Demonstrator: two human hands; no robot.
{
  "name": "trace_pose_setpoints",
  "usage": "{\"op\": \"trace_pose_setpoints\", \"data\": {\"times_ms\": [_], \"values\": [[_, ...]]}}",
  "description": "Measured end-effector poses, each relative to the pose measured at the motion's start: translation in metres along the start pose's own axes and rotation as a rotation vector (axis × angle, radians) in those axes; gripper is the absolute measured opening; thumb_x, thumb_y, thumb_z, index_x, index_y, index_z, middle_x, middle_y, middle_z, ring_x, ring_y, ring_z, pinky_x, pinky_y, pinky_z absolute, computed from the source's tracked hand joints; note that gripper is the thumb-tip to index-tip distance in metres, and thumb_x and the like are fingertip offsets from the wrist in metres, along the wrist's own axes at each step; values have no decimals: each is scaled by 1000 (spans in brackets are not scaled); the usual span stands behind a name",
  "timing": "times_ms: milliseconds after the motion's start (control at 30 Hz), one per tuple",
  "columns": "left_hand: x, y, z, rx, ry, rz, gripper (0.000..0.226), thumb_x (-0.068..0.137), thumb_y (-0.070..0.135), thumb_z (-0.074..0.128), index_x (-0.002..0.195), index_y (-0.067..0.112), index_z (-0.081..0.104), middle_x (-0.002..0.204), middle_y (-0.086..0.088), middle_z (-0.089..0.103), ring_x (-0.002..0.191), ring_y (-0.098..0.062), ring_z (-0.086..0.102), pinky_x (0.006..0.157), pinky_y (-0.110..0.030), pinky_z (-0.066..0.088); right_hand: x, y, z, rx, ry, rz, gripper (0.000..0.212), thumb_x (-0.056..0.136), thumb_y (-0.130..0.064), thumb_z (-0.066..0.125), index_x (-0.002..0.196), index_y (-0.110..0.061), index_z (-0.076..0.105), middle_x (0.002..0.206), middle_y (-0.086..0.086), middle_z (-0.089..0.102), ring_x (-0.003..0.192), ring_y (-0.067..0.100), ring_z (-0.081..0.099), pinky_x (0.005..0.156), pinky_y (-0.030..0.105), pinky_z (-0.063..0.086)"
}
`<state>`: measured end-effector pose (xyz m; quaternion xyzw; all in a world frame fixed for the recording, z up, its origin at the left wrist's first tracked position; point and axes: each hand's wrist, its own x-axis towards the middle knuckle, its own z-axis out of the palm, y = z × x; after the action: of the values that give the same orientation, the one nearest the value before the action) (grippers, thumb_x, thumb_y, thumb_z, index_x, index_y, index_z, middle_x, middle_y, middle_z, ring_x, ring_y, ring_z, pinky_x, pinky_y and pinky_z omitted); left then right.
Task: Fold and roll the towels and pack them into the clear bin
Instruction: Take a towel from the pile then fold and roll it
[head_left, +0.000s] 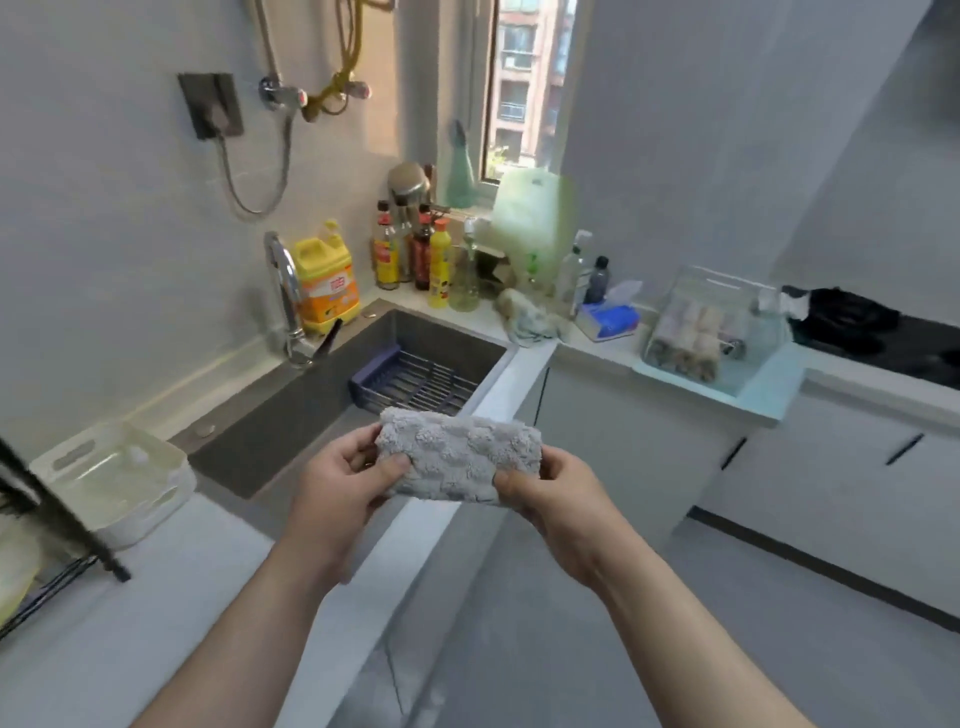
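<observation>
Left hand and right hand fingers pinch rolled grey towel by ends, midair; clear bin well beyond right fingers; loose pinch risks unrolling.

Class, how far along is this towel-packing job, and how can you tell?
Done: several rolled towels already sit in the clear bin. In hand: the left hand and right hand grip a folded grey towel. Left: packing it, perhaps also the crumpled cloth on the counter.
</observation>
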<state>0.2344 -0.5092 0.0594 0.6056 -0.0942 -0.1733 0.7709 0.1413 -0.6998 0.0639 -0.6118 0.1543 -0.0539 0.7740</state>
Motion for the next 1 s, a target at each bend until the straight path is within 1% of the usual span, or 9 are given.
{"op": "trace_pose_setpoints", "data": {"times_ms": [167, 267, 400, 467, 567, 667, 800, 900, 1000], "values": [[30, -19, 140, 7, -192, -15, 34, 82, -12, 61, 106, 13, 67, 100, -11, 74, 89, -22, 71, 75, -27, 59, -25, -41, -130, 2, 142, -49, 38, 77, 9, 66, 113, -3, 63, 93, 7, 72, 78, 16, 70, 66, 24, 55], [47, -26, 214, 36, -299, -7, 29, 82, -6, 66, 102, 14, 69, 96, -9, 75, 84, -17, 70, 70, -22, 58, -38, -60, -195, 18, 240, -78, 33, 86, 5, 63, 116, -7, 61, 107, 12, 72, 97, 30, 70, 80, 37, 58], [77, -38, 295, 86, -432, -12, 25, 86, 2, 66, 108, 14, 69, 99, -10, 75, 90, -21, 69, 77, -27, 58, -41, -82, -266, 36, 390, -115, 26, 89, -4, 65, 115, -7, 62, 110, 14, 72, 98, 27, 70, 75, 33, 57], [96, -46, 329, 94, -462, -22, 25, 85, 3, 67, 109, 12, 69, 101, -12, 74, 91, -21, 68, 79, -28, 58, -33, -88, -296, 30, 461, -114, 24, 90, -6, 65, 113, -7, 62, 111, 18, 70, 90, 23, 70, 69, 30, 58], [133, -64, 370, 82, -488, -51, 24, 88, 0, 62, 108, 11, 69, 97, -10, 74, 84, -17, 68, 70, -23, 57, -6, -91, -338, 41, 536, -101, 24, 90, -8, 65, 114, -7, 61, 111, 18, 69, 86, 21, 69, 64, 27, 58], [183, -82, 403, 78, -483, -73, 23, 87, -2, 62, 104, 12, 69, 90, -6, 75, 76, -12, 69, 63, -19, 55, 37, -94, -376, 90, 590, -91, 25, 89, -8, 66, 114, -7, 61, 113, 17, 69, 90, 22, 69, 65, 27, 58], [262, -98, 443, 111, -467, -86, 27, 86, 0, 65, 104, 20, 64, 86, 4, 75, 77, -5, 68, 65, -15, 55, 107, -112, -420, 179, 653, -69, 23, 86, 1, 66, 108, -3, 60, 105, 15, 70, 83, 22, 70, 65, 25, 58], [314, -101, 468, 154, -459, -93, 38, 84, 4, 69, 113, 26, 57, 97, 3, 69, 84, 1, 66, 69, -13, 52, 152, -130, -445, 242, 664, -55, 21, 86, 9, 62, 103, -2, 62, 99, 13, 72, 80, 19, 70, 66, 23, 58], [361, -103, 490, 204, -467, -131, 60, 78, 12, 78, 132, 15, 52, 114, -5, 65, 110, -13, 62, 85, -27, 52, 189, -147, -471, 272, 648, -43, 23, 86, 15, 54, 102, 3, 64, 103, 18, 72, 86, 23, 70, 73, 23, 59]]}}
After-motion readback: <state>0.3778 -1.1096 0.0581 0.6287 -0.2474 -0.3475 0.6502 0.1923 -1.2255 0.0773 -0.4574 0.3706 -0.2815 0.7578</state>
